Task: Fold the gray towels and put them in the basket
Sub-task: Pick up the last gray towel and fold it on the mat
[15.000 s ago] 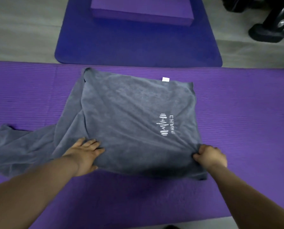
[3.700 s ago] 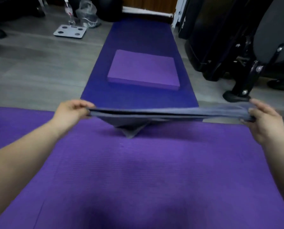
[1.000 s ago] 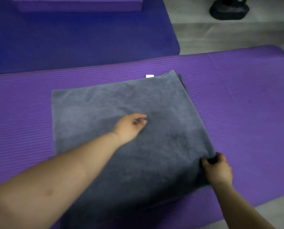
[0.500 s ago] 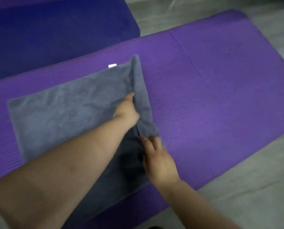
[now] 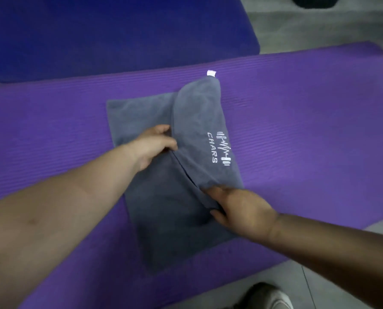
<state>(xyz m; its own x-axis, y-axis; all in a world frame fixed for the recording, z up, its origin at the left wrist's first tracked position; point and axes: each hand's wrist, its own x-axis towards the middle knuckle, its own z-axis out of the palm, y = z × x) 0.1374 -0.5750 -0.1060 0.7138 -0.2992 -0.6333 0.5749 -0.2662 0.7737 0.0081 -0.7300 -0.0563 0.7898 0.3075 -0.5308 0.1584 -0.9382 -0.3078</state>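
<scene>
A gray towel [image 5: 163, 210] lies on the purple mat [image 5: 319, 130]. Its right part is turned over toward the left as a flap [image 5: 199, 121] that shows a white "CHARS" logo [image 5: 221, 148] and a white tag [image 5: 211, 73] at the far corner. My left hand [image 5: 155, 146] pinches the flap's edge near the towel's middle. At the near end of the same flap, my right hand [image 5: 239, 210] holds the edge between fingers and thumb. No basket is in view.
A dark blue mat [image 5: 119, 34] lies beyond the purple one. Grey floor [image 5: 319, 30] shows at the top right and near right. A black equipment foot [image 5: 315, 1] sits at the top edge. A shoe [image 5: 268, 295] is at the bottom.
The towel's right side has been lifted and carried leftward over the rest, so the logo side now faces up. Both hands moved with the flap's edge.
</scene>
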